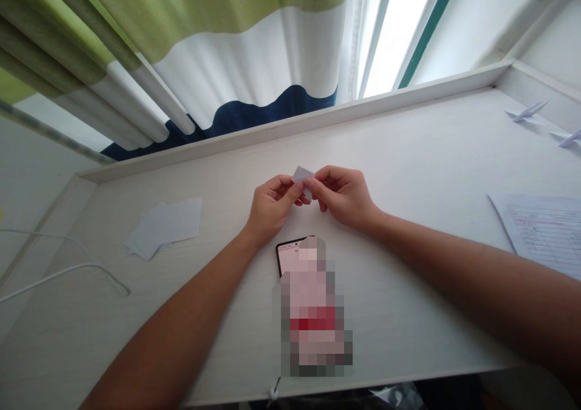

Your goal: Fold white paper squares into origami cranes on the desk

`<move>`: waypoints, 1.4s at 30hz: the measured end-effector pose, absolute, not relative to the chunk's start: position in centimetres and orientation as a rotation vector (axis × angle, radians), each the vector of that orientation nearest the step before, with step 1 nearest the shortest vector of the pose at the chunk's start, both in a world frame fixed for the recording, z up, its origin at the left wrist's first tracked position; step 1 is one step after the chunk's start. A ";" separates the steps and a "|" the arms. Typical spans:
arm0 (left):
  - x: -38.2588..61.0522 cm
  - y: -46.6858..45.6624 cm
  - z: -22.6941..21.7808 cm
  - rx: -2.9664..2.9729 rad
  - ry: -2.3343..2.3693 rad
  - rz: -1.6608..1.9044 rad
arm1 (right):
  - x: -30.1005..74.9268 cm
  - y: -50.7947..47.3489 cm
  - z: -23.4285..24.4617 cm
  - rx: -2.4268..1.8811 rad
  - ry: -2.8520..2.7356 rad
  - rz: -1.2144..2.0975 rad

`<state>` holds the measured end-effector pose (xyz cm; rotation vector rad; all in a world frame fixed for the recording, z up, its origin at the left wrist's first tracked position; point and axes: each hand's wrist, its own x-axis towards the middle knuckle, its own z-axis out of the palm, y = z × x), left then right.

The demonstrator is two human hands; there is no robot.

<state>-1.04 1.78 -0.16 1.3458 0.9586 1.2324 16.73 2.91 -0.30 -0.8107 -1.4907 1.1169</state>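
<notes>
Between both hands, above the middle of the white desk [408,150], is a small folded piece of paper [302,173]. My left hand [270,207] pinches its left side with thumb and fingers. From the other side, my right hand [342,195] grips it, the thumb pressed on its face. The two thumb tips nearly meet over the paper, and the fingers hide its lower part. Just below the hands lies a phone [287,256], most of its screen blurred out.
Loose white paper sheets [177,222] lie on the left, near a white cable [91,268]. At the right are lined written sheets [544,225] and small folded paper shapes [526,113]. A raised ledge [290,123] runs along the back, below a curtain [254,53].
</notes>
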 end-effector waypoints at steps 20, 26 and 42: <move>-0.9 1.3 0.6 1.366 1.069 1.219 | 17.1 3.3 -0.3 -0.860 -1.507 1.199; -1.1 1.5 0.4 1.314 1.072 1.231 | 17.0 3.8 -0.9 -0.821 -1.500 1.234; -1.3 1.6 0.3 1.314 1.111 1.266 | 17.2 3.8 -1.0 -0.842 -1.698 1.033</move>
